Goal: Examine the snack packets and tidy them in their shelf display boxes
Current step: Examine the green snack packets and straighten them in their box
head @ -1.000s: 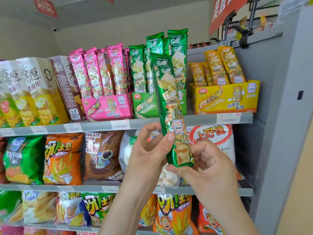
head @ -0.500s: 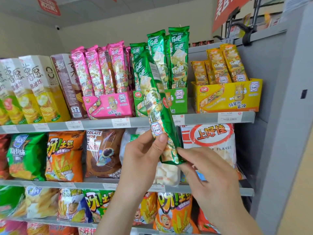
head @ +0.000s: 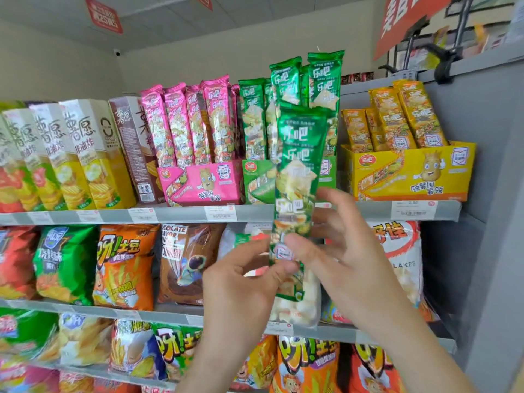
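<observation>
Now the green packet [head: 297,177] stands upright just in front of the green display box [head: 256,182], its lower end pinched by left hand [head: 243,285] and right hand [head: 340,251]; its top edge overlaps the boxed packets [head: 252,117].

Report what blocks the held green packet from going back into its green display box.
Nothing visible stands between. The green packet is held in front of the green display box; the standing green packets fill it, and a free slot is hidden.

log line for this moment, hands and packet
step: examine | green packet: upright, in front of green box | left hand: pinches its lower end | right hand: holds it
</observation>
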`<state>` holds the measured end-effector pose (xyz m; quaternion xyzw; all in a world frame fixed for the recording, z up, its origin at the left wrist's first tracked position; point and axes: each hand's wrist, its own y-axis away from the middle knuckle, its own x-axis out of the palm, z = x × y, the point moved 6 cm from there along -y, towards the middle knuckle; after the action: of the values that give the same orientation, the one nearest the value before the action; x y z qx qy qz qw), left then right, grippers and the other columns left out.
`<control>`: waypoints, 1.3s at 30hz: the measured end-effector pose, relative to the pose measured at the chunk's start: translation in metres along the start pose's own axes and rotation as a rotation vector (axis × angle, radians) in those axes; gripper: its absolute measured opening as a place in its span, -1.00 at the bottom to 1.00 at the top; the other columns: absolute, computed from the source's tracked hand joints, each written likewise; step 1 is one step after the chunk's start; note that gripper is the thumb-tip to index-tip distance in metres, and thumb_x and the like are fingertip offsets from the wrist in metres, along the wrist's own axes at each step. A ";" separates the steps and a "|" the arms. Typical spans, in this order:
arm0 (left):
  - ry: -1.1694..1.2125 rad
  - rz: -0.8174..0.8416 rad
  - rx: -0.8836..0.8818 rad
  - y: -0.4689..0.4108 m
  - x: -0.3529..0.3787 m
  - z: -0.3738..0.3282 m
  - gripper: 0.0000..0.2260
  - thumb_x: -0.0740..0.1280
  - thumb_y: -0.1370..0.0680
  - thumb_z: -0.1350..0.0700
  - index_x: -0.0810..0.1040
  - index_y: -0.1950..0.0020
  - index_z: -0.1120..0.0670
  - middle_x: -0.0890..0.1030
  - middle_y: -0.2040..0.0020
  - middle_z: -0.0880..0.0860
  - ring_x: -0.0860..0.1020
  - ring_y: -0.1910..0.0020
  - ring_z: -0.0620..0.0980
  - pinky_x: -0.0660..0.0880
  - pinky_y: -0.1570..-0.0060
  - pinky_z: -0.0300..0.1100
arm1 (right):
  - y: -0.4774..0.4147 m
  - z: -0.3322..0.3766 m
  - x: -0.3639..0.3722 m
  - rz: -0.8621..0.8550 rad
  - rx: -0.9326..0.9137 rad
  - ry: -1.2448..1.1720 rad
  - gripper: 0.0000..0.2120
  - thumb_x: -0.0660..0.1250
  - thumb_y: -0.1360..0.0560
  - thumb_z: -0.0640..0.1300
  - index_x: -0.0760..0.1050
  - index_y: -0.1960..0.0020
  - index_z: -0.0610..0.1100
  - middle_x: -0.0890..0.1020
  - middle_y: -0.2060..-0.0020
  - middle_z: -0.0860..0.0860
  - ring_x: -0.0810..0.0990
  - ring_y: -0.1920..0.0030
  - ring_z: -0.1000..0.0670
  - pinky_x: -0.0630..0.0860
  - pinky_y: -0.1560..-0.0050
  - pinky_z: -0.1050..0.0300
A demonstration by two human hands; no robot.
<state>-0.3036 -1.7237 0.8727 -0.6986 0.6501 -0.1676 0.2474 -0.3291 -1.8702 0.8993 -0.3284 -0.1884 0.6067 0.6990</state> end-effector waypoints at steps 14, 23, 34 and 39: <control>0.118 0.458 0.346 -0.107 -0.030 -0.052 -0.38 0.47 -0.43 -0.14 0.25 -0.40 -0.34 0.61 -0.17 -0.06 0.61 -0.09 -0.08 0.59 -0.05 0.00 | -0.054 -0.002 0.020 0.066 -0.007 0.155 -0.61 0.53 -0.39 -0.09 0.52 -0.11 0.23 0.68 0.05 0.19 0.70 0.11 0.14 0.62 0.08 0.17; 0.180 0.319 0.561 -0.177 -0.039 -0.096 -0.67 0.47 -0.46 0.13 0.38 -0.09 -0.04 0.68 0.19 -0.06 0.66 0.25 -0.07 0.59 0.25 -0.20 | -0.109 0.064 -0.009 -0.062 -0.301 0.827 -0.69 0.26 -0.57 0.07 0.65 0.04 -0.13 0.70 0.18 0.01 0.59 0.16 0.10 0.51 0.07 -0.01; 0.086 0.180 0.756 -0.242 -0.037 -0.150 -0.70 0.45 -0.50 0.07 0.35 -0.04 -0.12 0.68 0.16 0.11 0.64 0.24 0.19 0.61 0.22 0.11 | -0.223 0.086 -0.008 0.075 -0.158 1.660 -0.45 0.17 -0.49 0.34 0.30 -0.44 0.22 0.48 -0.31 0.09 0.36 -0.35 -0.06 0.29 -0.18 -0.14; 0.100 0.162 0.751 -0.255 -0.039 -0.152 -0.71 0.46 -0.49 0.01 0.36 -0.04 -0.18 0.69 0.19 0.06 0.63 0.22 0.26 0.58 0.30 0.12 | -0.224 0.077 -0.023 0.087 -0.067 1.384 -0.55 0.40 -0.50 0.10 0.45 -0.36 0.10 0.55 -0.31 0.04 0.46 -0.32 -0.10 0.35 -0.23 0.00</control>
<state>-0.1811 -1.6962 1.1446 -0.4966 0.6080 -0.4078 0.4663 -0.2223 -1.8851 1.1108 -0.6686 0.2954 0.2789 0.6229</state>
